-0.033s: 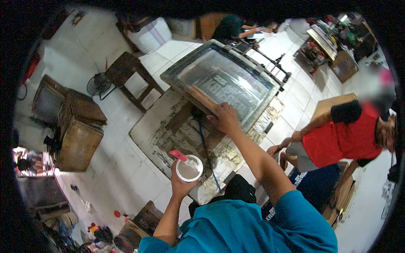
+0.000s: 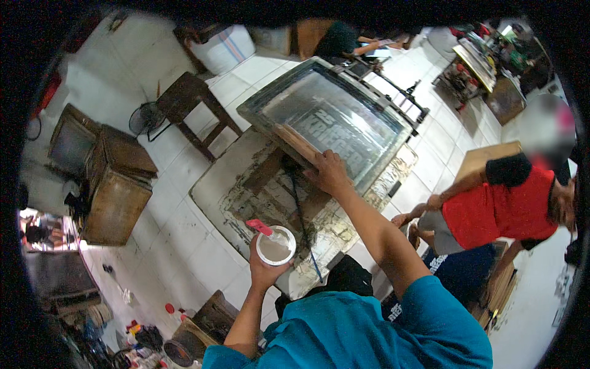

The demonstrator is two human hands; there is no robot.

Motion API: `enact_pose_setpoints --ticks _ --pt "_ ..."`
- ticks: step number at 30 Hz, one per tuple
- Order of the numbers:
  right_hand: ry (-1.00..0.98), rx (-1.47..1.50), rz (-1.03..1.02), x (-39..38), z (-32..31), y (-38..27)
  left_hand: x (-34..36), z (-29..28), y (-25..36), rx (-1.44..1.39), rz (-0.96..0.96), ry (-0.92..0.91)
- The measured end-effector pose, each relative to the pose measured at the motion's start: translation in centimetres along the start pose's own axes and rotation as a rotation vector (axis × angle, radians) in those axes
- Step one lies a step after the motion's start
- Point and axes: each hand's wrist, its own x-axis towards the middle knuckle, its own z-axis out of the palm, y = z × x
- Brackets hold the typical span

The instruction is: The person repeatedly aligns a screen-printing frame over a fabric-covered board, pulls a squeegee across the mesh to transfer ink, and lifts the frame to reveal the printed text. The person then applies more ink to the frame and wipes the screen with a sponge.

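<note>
While the left hand (image 2: 262, 272) grips a white tub (image 2: 293, 245) of pale paste (image 2: 273, 251), a red scraper (image 2: 259, 226) jutting from it, by the near side of the stained table (image 2: 216, 178), the right hand (image 2: 330, 173) rests at the near edge of the screen (image 2: 347, 123); whether it clasps that edge, I can't tell.
</note>
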Motion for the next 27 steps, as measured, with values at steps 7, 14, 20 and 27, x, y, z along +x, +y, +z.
enact_pose_setpoints --ticks 7,14,20,27 --pt "-0.184 -0.053 0.056 5.3 0.7 5.9 1.3 3.7 -1.5 -0.027 -0.121 0.233" --pt "-0.224 0.073 0.116 7.8 -0.1 10.0 5.5 8.8 -0.4 0.008 -0.194 0.384" --pt "-0.188 0.096 0.081 9.0 -1.5 10.1 9.1 10.6 -1.8 0.183 -0.213 0.417" --pt "-0.224 0.025 0.092 9.5 -0.4 9.4 9.5 11.1 -3.3 0.201 -0.242 0.412"
